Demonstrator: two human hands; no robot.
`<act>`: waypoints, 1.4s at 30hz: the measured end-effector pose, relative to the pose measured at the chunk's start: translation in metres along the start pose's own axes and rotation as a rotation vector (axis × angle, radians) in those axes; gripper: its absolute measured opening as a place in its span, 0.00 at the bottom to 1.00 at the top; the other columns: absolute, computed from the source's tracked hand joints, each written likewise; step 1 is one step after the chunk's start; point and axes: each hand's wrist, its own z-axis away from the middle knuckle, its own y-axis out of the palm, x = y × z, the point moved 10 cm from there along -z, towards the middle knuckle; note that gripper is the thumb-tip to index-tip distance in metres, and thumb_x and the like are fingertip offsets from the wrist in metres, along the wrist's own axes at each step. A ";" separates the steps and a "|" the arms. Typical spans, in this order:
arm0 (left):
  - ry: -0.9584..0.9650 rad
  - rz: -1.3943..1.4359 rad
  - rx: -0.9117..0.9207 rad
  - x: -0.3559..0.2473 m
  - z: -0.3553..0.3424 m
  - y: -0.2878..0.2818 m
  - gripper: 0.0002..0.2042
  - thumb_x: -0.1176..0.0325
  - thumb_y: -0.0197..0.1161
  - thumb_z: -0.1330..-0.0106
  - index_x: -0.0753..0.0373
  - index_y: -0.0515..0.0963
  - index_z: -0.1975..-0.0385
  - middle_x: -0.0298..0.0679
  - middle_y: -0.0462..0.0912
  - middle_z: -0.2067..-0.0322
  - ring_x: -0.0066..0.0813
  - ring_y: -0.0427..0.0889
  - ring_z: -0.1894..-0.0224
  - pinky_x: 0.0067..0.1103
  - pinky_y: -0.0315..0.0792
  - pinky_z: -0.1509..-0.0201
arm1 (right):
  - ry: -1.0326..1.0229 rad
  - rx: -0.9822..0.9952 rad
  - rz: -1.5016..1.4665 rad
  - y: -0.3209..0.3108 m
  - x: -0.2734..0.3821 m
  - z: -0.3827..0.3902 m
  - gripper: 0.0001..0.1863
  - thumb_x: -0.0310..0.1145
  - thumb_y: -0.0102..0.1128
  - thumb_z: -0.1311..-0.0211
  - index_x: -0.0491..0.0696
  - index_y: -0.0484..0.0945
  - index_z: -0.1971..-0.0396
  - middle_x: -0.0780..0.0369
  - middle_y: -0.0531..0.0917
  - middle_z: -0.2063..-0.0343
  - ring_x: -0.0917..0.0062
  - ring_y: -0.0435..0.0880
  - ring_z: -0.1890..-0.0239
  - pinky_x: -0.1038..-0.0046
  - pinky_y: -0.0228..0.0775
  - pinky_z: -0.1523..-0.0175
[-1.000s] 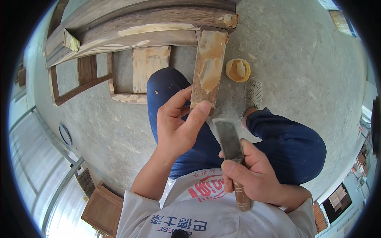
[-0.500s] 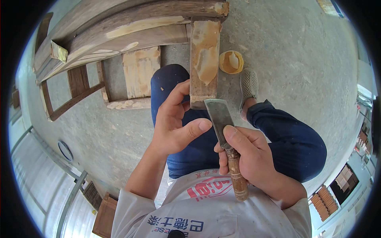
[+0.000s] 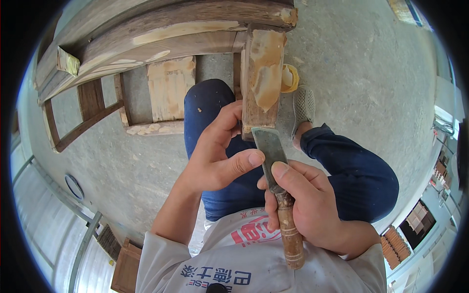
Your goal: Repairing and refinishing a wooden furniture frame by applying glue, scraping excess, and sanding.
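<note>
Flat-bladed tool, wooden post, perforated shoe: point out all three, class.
Flat-bladed tool [image 3: 287, 216]: head view, on the handle.
Wooden post [image 3: 266, 79]: head view, on its patched face.
Perforated shoe [image 3: 304, 105]: head view, on its upper.

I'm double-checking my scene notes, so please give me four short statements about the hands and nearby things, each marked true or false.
1. The right hand holds the scraper. True.
2. The left hand is closed in a fist. False: its thumb stands apart from its fingers.
3. The scraper's blade points toward the wooden post. True.
4. The yellow container is fully in view. False: the post hides part of it.
</note>
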 end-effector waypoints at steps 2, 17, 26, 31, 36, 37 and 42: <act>-0.039 -0.006 0.004 0.001 0.001 0.001 0.35 0.65 0.74 0.36 0.71 0.68 0.32 0.46 0.72 0.37 0.36 0.75 0.40 0.29 0.68 0.32 | 0.027 0.003 -0.021 0.005 0.004 -0.004 0.18 0.41 0.48 0.20 0.41 0.78 0.63 0.60 0.79 0.84 0.77 0.74 0.89 0.79 0.65 0.81; -0.094 -0.015 -0.020 0.018 0.004 -0.001 0.39 0.57 0.74 0.35 0.70 0.63 0.29 0.45 0.72 0.39 0.31 0.74 0.48 0.23 0.69 0.45 | 0.043 0.050 0.021 0.016 0.013 -0.013 0.16 0.39 0.48 0.18 0.42 0.73 0.64 0.60 0.79 0.84 0.78 0.72 0.89 0.79 0.66 0.82; -0.120 -0.082 -0.009 0.009 0.004 0.004 0.34 0.59 0.70 0.31 0.70 0.66 0.30 0.48 0.66 0.32 0.41 0.69 0.35 0.31 0.64 0.30 | 0.104 0.108 0.114 0.010 0.019 -0.018 0.16 0.39 0.48 0.19 0.42 0.73 0.65 0.60 0.78 0.85 0.79 0.71 0.90 0.79 0.65 0.82; -0.124 -0.016 -0.013 0.008 0.004 0.005 0.35 0.60 0.70 0.31 0.70 0.64 0.29 0.47 0.67 0.33 0.39 0.71 0.37 0.30 0.65 0.31 | 0.060 0.073 0.050 0.009 0.019 -0.017 0.17 0.39 0.49 0.19 0.42 0.74 0.65 0.61 0.78 0.85 0.79 0.70 0.91 0.80 0.65 0.82; -0.107 0.017 0.002 0.008 0.003 0.005 0.35 0.62 0.69 0.30 0.70 0.63 0.29 0.46 0.69 0.34 0.37 0.72 0.38 0.29 0.66 0.31 | 0.075 0.121 0.107 0.008 0.018 -0.017 0.17 0.40 0.49 0.19 0.42 0.74 0.65 0.61 0.78 0.85 0.79 0.71 0.91 0.79 0.64 0.82; -0.102 0.025 0.013 0.008 0.002 0.006 0.35 0.62 0.69 0.30 0.70 0.63 0.28 0.46 0.69 0.34 0.36 0.72 0.38 0.29 0.66 0.31 | 0.062 0.113 0.104 0.008 0.017 -0.017 0.17 0.40 0.49 0.19 0.42 0.74 0.65 0.61 0.78 0.85 0.79 0.71 0.91 0.79 0.64 0.82; -0.112 0.140 0.061 0.008 0.004 0.008 0.35 0.64 0.68 0.30 0.70 0.62 0.28 0.45 0.71 0.36 0.34 0.75 0.42 0.28 0.68 0.33 | 0.041 0.092 0.091 0.013 0.015 -0.017 0.17 0.41 0.50 0.19 0.43 0.74 0.65 0.61 0.78 0.85 0.78 0.71 0.91 0.79 0.62 0.83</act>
